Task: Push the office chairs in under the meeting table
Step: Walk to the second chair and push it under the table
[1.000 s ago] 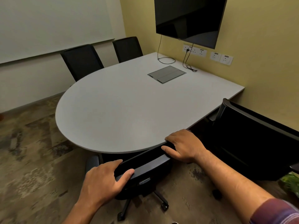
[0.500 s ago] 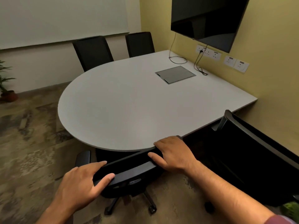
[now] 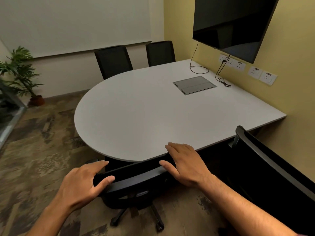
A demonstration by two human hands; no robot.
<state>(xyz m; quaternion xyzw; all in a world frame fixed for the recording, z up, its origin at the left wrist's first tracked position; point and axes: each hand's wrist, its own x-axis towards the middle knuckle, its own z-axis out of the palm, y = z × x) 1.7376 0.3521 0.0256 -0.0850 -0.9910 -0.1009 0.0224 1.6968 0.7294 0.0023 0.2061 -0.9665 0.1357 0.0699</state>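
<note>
At the near curved edge of the meeting table, the near office chair stands with the top of its backrest touching or almost touching the tabletop rim; seat hidden under the table, wheeled base showing on the carpet below.

Left hand: fingers extended, thumb lying on the left end of the backrest's top bar. Not curled round it. Right hand: flat, fingers splayed, palm over the right end of the same bar, fingertips reaching over the table edge. Neither hand is clenched; both read as loose, resting contact at most. Whether the palms actually press cannot be told.

Key relation: long axis of the top bar runs left to right, slightly skewed, right end further in toward the table. Table lies straight ahead of both hands. Little travel appears left for this chair.

Judgement: this one is about home. Second chair at right sits near the straight table edge by the yellow wall, backrest angled, just beside the right forearm; the right hand is nearer to it. Two far chairs stand close against the opposite edge.
</note>
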